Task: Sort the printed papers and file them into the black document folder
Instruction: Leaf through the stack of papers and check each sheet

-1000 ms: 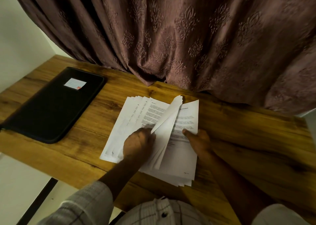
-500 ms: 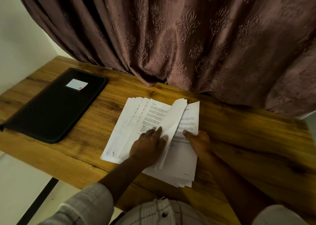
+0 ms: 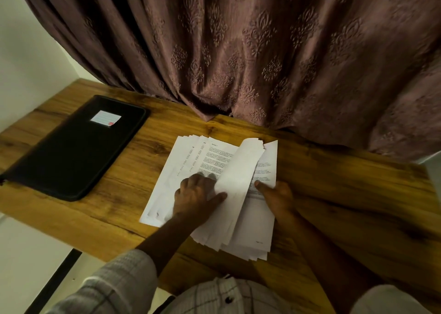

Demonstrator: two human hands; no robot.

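The printed papers [image 3: 164, 194] lie in the middle of the wooden table [image 3: 346, 194], right in front of the person. They are split into two fanned piles side by side, and the long sides run away from the person. The headings sit at the far end, so the tops point at the curtain [image 3: 262, 51].

One sheet [image 3: 238, 168] stands curled up between the piles, blank side showing. The left hand [image 3: 198, 196] lies spread on the left pile with its fingers out flat and its thumb against that raised sheet. The fingertips are blurred. The right hand [image 3: 278, 199] holds the right pile at its outer edge, thumb pressed on top — the other fingers are curled out of sight.

Well off to the left lies the black document folder [image 3: 71, 153], closed and flat. Its long axis slants from the near-left edge of the table toward the curtain, with a small white label [image 3: 105, 117] near the far end. The curtain's hem drapes onto the table just behind the papers — nothing lies between them and the folder.
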